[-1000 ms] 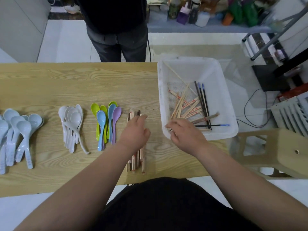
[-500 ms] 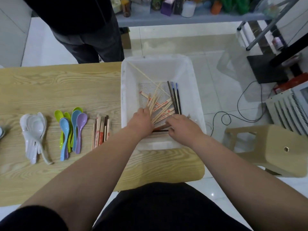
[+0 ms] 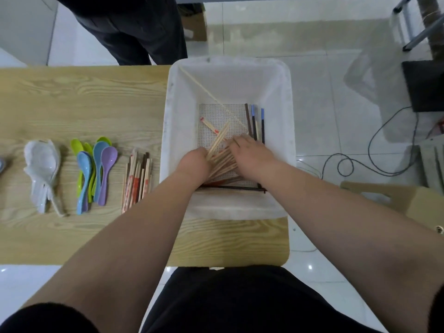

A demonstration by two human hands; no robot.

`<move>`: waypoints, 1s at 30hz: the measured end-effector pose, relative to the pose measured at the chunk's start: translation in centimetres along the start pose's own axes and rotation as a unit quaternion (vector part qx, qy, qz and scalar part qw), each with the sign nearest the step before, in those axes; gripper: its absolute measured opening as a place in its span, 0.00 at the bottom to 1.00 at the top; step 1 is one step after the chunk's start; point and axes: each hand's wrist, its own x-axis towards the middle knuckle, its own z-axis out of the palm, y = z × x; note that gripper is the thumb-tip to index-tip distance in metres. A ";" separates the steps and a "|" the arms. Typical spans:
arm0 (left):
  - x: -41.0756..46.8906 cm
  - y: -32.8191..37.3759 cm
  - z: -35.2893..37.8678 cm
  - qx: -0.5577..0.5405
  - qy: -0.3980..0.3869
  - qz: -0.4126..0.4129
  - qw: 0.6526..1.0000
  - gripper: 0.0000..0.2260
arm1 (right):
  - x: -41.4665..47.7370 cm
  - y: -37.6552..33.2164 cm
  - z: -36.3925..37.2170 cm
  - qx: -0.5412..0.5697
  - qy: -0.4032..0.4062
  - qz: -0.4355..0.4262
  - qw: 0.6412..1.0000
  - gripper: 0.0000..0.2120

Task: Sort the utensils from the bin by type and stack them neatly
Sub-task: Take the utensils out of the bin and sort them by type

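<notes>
A white plastic bin stands at the right end of the wooden table. Both my hands are inside it. My left hand grips a fanned bundle of light wooden chopsticks. From the right, my right hand lays its fingers over the same bundle. Dark chopsticks with blue ends lie along the bin's right side, and a long thin stick leans in its back left corner. Sorted on the table are a chopstick pile, coloured spoons and white spoons.
A person in dark trousers stands across the table. A tan stool and loose cables are on the tiled floor to the right. The bin overhangs the table's right edge.
My left hand has left the chopstick pile on the table and gone into the bin. Both hands have closed in on the wooden chopsticks there. The view shifted right.
</notes>
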 end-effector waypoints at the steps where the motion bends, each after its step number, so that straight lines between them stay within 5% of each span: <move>1: -0.2 -0.3 -0.3 -0.023 0.000 -0.011 1.000 0.07 | 0.3 0.2 0.1 -0.023 0.008 -0.008 1.000 0.34; 7: -1.5 0.0 -0.5 -0.125 0.001 -0.032 0.992 0.09 | 1.3 0.2 -1.0 -0.079 0.022 -0.039 0.996 0.15; 16: -4.7 0.4 -3.3 -0.318 0.088 -0.004 0.944 0.07 | 0.1 1.2 -1.1 -0.084 0.037 -0.100 0.991 0.17; 23: -5.5 -1.6 -4.8 -0.623 0.154 -0.052 0.765 0.08 | -1.7 0.9 -2.6 0.214 0.125 -0.034 0.968 0.10; 30: -7.7 0.9 -3.7 -0.587 0.117 0.025 0.801 0.06 | -4.1 -4.9 -6.9 0.408 0.136 0.005 0.903 0.12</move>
